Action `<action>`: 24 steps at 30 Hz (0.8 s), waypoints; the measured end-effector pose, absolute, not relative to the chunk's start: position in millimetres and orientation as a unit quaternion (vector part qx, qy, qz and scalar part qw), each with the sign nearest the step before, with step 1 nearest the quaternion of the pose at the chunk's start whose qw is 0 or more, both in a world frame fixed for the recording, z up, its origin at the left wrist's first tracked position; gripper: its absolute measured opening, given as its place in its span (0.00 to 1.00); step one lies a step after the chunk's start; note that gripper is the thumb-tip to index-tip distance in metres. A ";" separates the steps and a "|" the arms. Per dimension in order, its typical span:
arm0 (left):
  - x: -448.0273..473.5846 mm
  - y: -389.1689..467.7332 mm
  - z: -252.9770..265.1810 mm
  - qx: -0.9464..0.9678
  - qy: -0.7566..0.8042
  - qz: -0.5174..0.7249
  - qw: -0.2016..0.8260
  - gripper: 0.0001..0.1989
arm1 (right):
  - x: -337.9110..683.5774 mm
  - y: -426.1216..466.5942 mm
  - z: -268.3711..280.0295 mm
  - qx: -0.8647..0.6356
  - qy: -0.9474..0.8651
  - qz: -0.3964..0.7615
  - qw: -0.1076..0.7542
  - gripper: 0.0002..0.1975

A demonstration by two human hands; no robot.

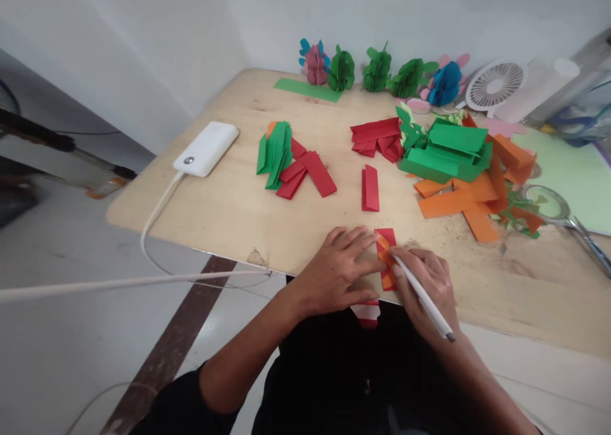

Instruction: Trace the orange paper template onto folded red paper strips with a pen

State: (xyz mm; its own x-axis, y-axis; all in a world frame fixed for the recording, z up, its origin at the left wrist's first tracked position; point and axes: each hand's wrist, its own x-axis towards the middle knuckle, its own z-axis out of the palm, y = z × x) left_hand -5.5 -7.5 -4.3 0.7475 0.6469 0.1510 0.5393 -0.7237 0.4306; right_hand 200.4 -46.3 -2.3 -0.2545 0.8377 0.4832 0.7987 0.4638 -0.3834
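At the table's front edge lies a red paper strip with a smaller orange paper cutout on top of it. My left hand is spread flat, its fingertips pressing on the left side of these papers. In my right hand is a white pen, its tip down at the right edge of the orange cutout. A folded red strip lies just beyond. Any mark under the pen tip is too small to make out.
Folded green and red papers lie left. To the right are green papers, orange papers and scissors. Behind stand several paper figures and a small fan. A white power bank trails a cable.
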 end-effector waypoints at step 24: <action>-13.8 5.3 -4.6 0.933 0.295 0.120 0.166 0.31 | 203.7 -46.1 -6.2 -0.529 -0.793 0.034 0.299 0.14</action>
